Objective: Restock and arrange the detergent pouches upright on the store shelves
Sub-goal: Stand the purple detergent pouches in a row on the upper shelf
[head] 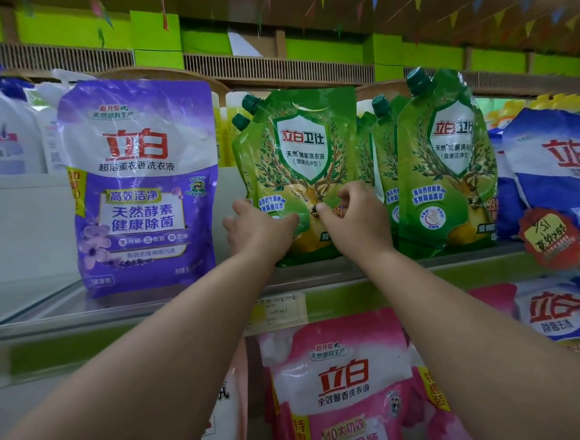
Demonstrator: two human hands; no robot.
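Both hands on the green pouch (pixel 299 171) beside the purple pouch (pixel 142 182): left hand (pixel 258 227) wrapped round its edge, right hand (pixel 353 215) pinching its front. Could flop forward off the shelf (pixel 439 261) if let go too soon.

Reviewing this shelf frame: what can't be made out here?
- Lower front of the middle green pouch, head view: covered by the left hand and right hand.
- Green pouches behind it: only caps show past its front.
- Shelf price label: writing too small and blurred.
- Pink pouch: bottom cut off by the frame edge.
- Left hand's fingers: tips hidden behind the pouch's edge.
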